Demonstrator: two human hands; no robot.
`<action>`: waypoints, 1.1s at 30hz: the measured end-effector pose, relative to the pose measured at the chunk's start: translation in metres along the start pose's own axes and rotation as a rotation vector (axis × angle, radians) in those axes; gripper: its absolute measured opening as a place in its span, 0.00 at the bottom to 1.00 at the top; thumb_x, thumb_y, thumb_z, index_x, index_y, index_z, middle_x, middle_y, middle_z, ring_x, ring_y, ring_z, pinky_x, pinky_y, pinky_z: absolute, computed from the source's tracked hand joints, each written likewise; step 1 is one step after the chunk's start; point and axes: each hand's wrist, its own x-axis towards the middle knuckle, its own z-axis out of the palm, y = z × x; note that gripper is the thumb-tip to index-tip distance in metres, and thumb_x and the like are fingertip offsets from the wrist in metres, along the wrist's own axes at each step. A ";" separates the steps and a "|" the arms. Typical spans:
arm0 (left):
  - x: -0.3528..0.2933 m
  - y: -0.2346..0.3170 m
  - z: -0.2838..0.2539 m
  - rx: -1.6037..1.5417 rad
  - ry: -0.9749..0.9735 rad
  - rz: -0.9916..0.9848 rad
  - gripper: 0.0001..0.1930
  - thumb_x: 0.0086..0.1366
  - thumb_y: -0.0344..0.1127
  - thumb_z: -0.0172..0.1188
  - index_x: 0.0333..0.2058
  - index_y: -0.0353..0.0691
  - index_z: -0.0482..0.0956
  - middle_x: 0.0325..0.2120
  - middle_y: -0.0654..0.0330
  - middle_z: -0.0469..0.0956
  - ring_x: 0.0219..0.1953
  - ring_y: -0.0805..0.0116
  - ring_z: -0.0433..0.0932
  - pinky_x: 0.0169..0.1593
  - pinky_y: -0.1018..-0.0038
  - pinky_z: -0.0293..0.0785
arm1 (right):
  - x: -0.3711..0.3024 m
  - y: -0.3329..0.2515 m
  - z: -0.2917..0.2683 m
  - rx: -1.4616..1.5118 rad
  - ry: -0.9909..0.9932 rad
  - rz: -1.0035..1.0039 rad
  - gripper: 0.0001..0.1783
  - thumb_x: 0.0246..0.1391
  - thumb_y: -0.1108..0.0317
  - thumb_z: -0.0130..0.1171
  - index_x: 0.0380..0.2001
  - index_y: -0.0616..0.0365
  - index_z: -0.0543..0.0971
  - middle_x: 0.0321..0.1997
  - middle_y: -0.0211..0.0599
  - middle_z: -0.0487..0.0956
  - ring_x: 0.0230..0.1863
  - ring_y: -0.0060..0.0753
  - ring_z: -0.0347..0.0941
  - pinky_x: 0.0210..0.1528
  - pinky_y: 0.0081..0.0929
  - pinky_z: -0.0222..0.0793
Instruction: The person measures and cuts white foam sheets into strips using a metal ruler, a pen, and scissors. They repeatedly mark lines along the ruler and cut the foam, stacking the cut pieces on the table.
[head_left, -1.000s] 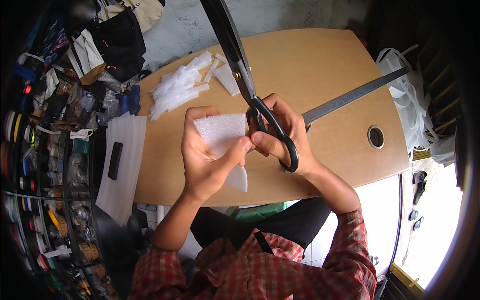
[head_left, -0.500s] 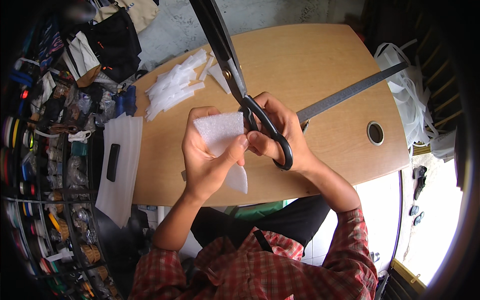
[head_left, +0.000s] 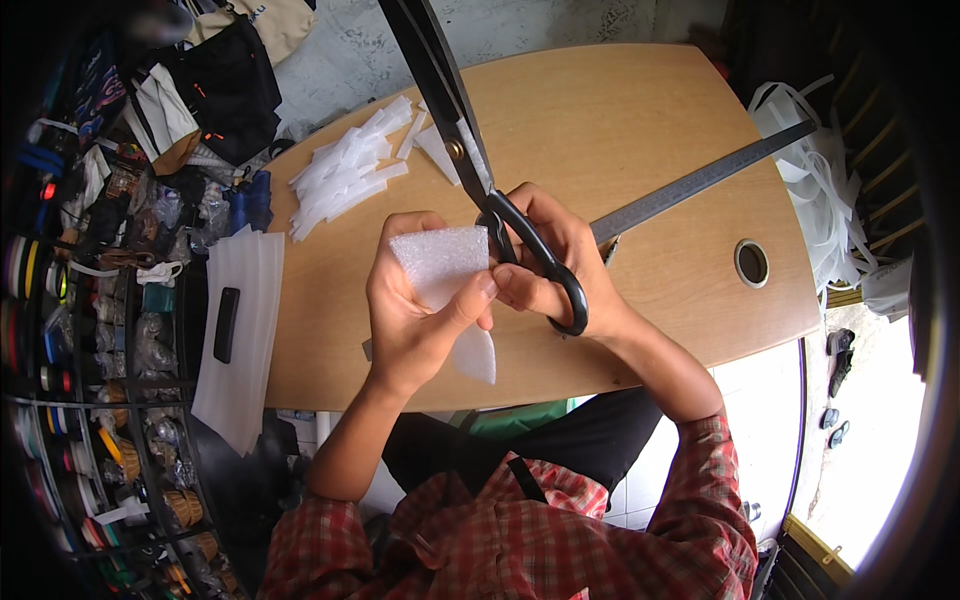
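Note:
A piece of white foam sheet (head_left: 440, 262) is pinched in my left hand (head_left: 415, 320), its lower end hanging below the thumb. My right hand (head_left: 568, 262) is closed around the black handles of a large pair of scissors (head_left: 468, 160), whose blades point up and away, past the top edge of the view. The right thumb and fingertips meet the foam's right edge, close to the left thumb. Both hands are above the near side of the wooden table (head_left: 660, 300). Part of the right fingers is hidden behind the scissors' handle.
Many white foam strips (head_left: 345, 170) lie piled at the table's far left. A long metal ruler (head_left: 700, 185) lies to the right, near a round hole (head_left: 751, 264). Long white sheets (head_left: 235, 380) with a black phone (head_left: 227, 325) are on the left. White offcuts (head_left: 800, 170) hang at the right edge.
Almost nothing differs. Both hands, with the foam and the scissors, keep the same hold and show only a very slight shift.

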 end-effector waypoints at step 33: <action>0.024 -0.003 -0.062 0.309 0.317 0.064 0.11 0.73 0.36 0.55 0.34 0.33 0.73 0.23 0.62 0.76 0.18 0.76 0.77 0.20 0.83 0.64 | 0.019 0.066 -0.029 -0.160 0.092 -0.010 0.48 0.32 0.30 0.72 0.41 0.57 0.63 0.29 0.30 0.68 0.27 0.19 0.65 0.28 0.20 0.62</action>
